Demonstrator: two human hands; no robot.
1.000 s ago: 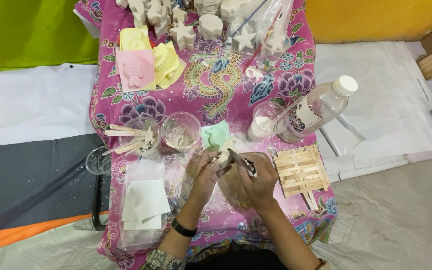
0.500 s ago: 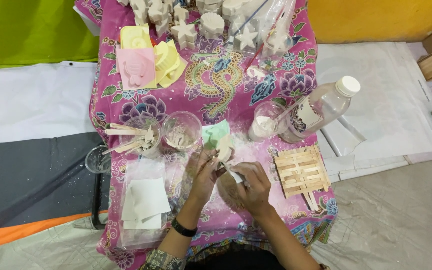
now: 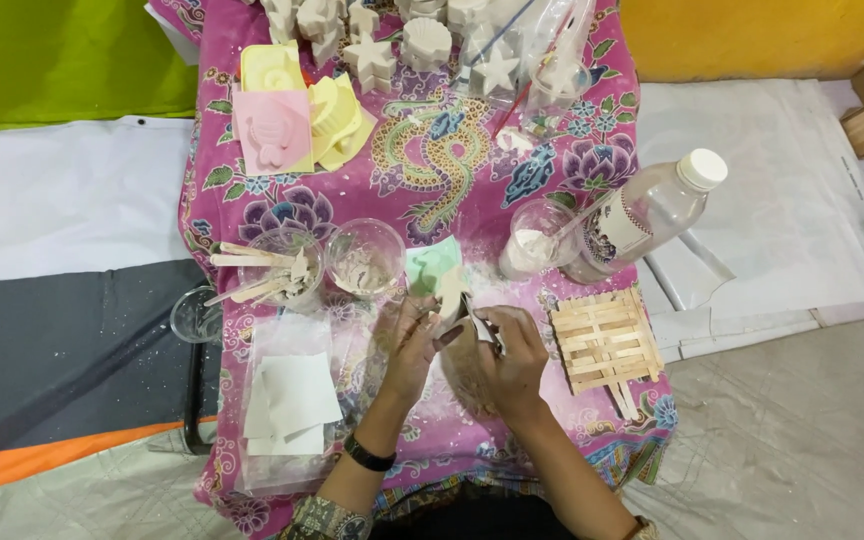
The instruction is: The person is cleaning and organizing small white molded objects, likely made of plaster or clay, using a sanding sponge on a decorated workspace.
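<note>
On the worktop (image 3: 252, 210) at left I see a cup of wooden sticks (image 3: 267, 275). At centre my left hand (image 3: 407, 345) has its fingers closed round a small pale cast piece (image 3: 449, 296); my right hand (image 3: 512, 355) pinches a thin tool (image 3: 482, 325) against it.

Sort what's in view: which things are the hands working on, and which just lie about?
In hand:
left hand holding a small pale cast piece
right hand with a thin tool against it

Lying about:
plastic bottle
stick raft
cup of sticks
pink mould
star casts
</note>
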